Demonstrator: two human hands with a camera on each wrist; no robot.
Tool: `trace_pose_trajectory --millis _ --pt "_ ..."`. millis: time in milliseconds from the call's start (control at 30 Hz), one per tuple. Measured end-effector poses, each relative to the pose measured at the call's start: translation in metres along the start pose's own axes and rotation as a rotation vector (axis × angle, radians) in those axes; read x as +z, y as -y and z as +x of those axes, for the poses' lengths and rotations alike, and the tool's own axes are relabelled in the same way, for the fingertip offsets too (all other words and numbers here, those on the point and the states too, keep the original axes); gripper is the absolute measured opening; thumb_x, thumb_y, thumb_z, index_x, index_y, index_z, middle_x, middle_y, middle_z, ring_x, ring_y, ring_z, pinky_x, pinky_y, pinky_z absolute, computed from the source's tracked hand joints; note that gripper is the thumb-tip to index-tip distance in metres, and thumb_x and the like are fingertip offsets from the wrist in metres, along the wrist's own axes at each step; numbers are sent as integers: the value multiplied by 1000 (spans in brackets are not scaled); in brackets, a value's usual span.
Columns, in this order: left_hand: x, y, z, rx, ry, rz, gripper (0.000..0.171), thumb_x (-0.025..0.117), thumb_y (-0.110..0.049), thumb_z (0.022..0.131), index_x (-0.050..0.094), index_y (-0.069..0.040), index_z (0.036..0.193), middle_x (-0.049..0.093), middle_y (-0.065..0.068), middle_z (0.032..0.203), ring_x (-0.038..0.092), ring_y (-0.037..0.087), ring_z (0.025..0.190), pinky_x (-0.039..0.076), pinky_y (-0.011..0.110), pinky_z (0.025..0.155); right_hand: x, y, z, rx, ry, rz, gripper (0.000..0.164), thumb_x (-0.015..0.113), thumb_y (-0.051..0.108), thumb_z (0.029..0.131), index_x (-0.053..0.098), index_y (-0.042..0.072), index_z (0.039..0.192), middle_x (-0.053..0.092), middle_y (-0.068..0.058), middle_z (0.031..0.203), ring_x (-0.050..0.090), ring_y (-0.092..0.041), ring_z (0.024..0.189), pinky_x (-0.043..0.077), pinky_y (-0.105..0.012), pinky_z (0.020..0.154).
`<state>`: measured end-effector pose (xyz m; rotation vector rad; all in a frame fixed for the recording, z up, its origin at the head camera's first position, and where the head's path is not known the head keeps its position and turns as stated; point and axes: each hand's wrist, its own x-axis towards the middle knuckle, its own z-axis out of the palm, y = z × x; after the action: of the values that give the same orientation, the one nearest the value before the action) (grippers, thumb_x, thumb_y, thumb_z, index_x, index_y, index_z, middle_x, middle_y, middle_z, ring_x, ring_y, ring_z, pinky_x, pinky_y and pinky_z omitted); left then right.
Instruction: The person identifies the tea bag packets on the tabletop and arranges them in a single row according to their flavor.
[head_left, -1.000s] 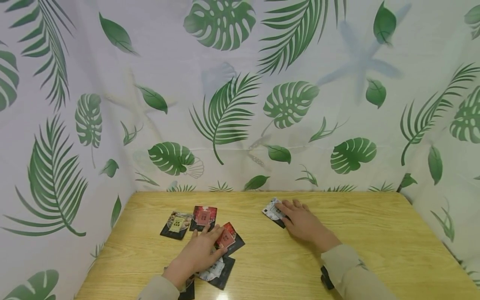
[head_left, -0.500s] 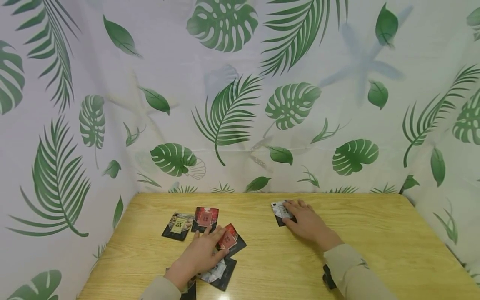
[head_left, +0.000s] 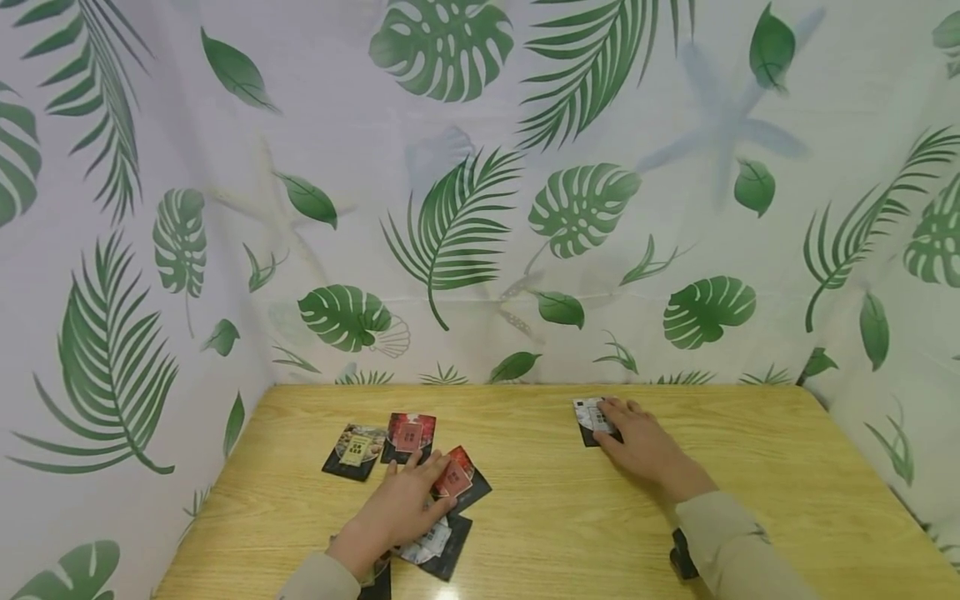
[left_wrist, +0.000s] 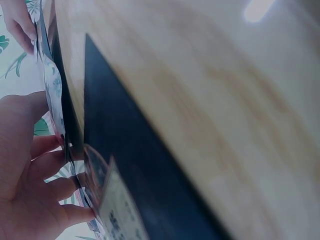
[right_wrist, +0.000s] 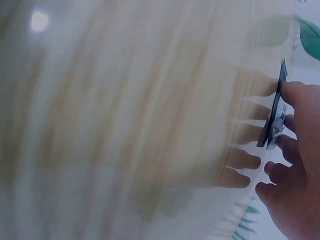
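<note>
My right hand [head_left: 641,443] rests its fingertips on a small flat packet [head_left: 587,414], white on top and black below, at the back right of the table. In the right wrist view the thumb and fingers [right_wrist: 290,146] touch the packet [right_wrist: 280,112] from above. My left hand [head_left: 405,502] lies spread over several similar packets. Under or beside it are a red-and-black packet [head_left: 471,492] and a white-and-black packet [head_left: 450,550]. Just beyond its fingertips lies another red packet [head_left: 408,427], with a yellow-labelled packet [head_left: 355,461] to its left.
A dark packet [head_left: 375,583] shows partly under the left wrist. All lie on a wood-grain table [head_left: 555,533], backed by a white leaf-print cloth [head_left: 480,350] on three sides. A black object [head_left: 681,557] sits at the right wrist.
My right hand has slid the white-and-black packet to the right along the table, turning it straighter. The left hand and the packets near it have stayed in place.
</note>
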<state>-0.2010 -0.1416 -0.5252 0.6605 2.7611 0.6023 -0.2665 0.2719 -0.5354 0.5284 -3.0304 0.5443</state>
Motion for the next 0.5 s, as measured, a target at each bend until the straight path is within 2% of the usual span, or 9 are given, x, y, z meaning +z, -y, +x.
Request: trace_pose_trajectory --millis 333,500 --pt "-2 -1 -1 8 -5 16 70 59 -48 107 40 -13 164 39 16 169 30 49 157 27 83 115 -11 -20 -12 48 -6 -2 63 60 32 107 46 -7 155 43 -35 158 37 -66 143 38 -76 111" --pt "-2 0 0 7 2 9 71 59 -49 107 39 -13 165 39 16 169 30 49 157 27 83 115 -14 -28 -14 62 -1 -17 64 59 31 108 44 -9 155 41 -38 158 35 -66 144 37 -75 113"
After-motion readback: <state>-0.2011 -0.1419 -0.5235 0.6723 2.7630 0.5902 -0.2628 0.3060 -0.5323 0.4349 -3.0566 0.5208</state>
